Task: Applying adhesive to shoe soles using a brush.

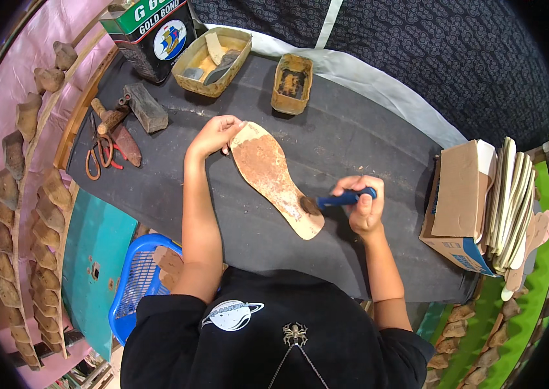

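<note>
Left hand (213, 135): I see fingertips pinning the insole (274, 176) toe, steadying it flat.
Right hand (364, 206): clenched around glue brush (339, 200), bristles on heel.

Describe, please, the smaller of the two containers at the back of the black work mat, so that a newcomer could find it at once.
Start at the black work mat and go to its far edge. Two open tan containers stand there, right of the green tin can. The smaller container is the right-hand one: narrow, rectangular, with a dark stained inside, while the larger container holds scraps.

Rust-brown, tan-edged sole (273, 176), blue-handled brush (338, 200), black mat (326, 142), blue basket (137, 280), red-handled scissors (101, 154).
</note>
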Demonstrator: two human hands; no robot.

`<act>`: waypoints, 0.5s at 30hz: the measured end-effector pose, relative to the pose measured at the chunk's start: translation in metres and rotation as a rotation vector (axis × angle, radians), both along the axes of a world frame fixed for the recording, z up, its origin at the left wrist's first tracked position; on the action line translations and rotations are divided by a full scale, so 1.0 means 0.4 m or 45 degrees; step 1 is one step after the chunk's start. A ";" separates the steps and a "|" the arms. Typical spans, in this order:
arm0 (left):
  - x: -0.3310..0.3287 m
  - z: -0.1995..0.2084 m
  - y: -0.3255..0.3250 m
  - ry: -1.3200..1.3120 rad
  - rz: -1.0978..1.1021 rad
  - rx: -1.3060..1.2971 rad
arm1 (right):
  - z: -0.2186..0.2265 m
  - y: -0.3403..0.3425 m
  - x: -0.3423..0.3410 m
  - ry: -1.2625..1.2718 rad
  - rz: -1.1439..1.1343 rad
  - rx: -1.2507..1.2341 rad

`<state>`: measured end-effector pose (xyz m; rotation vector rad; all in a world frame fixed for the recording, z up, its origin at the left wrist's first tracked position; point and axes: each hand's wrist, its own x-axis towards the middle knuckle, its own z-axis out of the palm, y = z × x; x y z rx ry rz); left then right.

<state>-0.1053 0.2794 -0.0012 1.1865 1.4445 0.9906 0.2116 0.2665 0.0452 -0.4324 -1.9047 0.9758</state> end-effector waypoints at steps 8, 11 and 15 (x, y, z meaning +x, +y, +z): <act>0.002 -0.002 0.004 -0.026 0.004 0.033 | -0.021 -0.006 -0.006 0.027 -0.020 -0.018; 0.000 0.002 0.000 -0.011 0.011 0.024 | -0.014 -0.014 0.021 0.037 -0.014 -0.030; -0.007 -0.004 -0.003 -0.002 0.008 0.016 | 0.023 -0.015 0.034 -0.145 0.043 -0.018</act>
